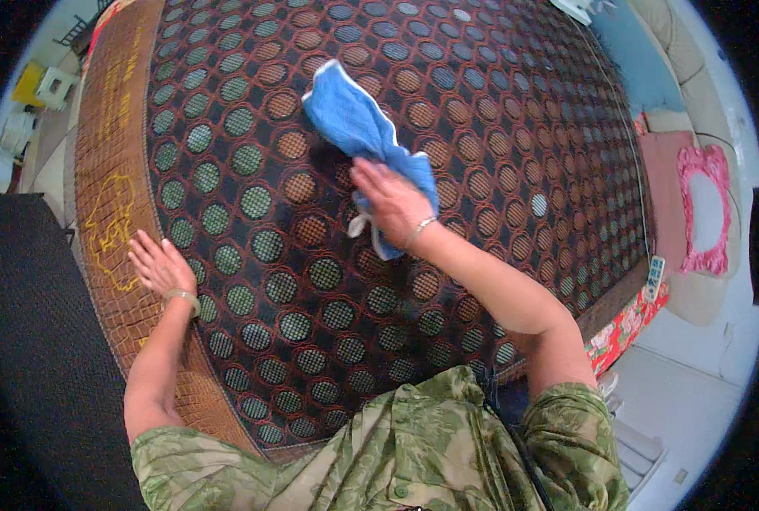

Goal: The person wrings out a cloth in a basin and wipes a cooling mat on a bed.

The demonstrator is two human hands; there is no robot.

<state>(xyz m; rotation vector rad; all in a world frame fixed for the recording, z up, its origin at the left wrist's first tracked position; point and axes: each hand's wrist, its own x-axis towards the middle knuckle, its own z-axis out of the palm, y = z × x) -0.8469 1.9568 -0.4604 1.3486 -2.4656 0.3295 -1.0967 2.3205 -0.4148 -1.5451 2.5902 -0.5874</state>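
Observation:
A heated stone mattress pad (350,350) spreads out before me, its dark mesh dotted with rows of green and brown round stones. My right hand (392,201) presses palm-down on a crumpled blue cloth (347,108) with white edging, near the middle of the pad. Part of the cloth is hidden beneath the palm. On the pad's brown leather-look border (114,150), my left hand (162,262) lies flat with nothing in it. Its fingers touch the yellow printed outline there, close to where the border meets the stones.
A remote control (655,279) lies at the pad's right corner, beside red floral fabric (628,326). Beyond the right edge are a pink ruffled frame (686,211) and beige padded upholstery (663,45). Dark textured material (28,306) is at left; a white stool (55,88) stands farther back.

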